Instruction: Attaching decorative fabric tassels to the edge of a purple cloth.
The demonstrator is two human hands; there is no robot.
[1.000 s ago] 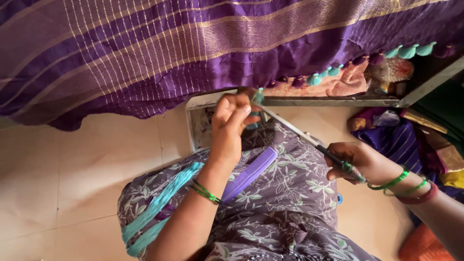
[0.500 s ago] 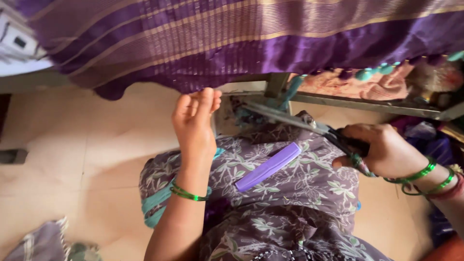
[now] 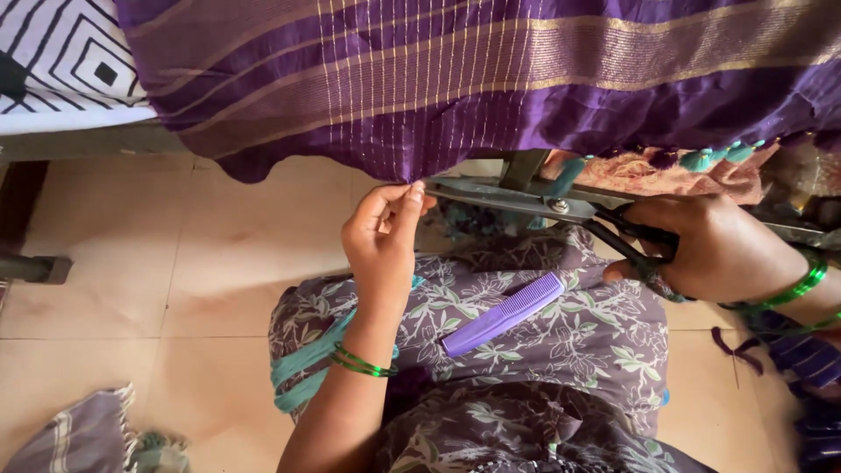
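Scissors (image 3: 543, 206): one pair, gripped in your right hand (image 3: 710, 250); one purple comb (image 3: 504, 313) lies on your lap. Your left hand (image 3: 383, 241) now pinches the purple cloth (image 3: 455, 79) at its lower edge, having been spread open earlier.

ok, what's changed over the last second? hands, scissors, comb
The left hand moved from open fingers in front of the hanging cloth up to pinching the lower edge of the purple gold-striped fabric. The long steel scissors swung level, tips now at that pinch. Unchanged: the right hand grips the scissor handles, and the purple plastic comb lies on the lap.
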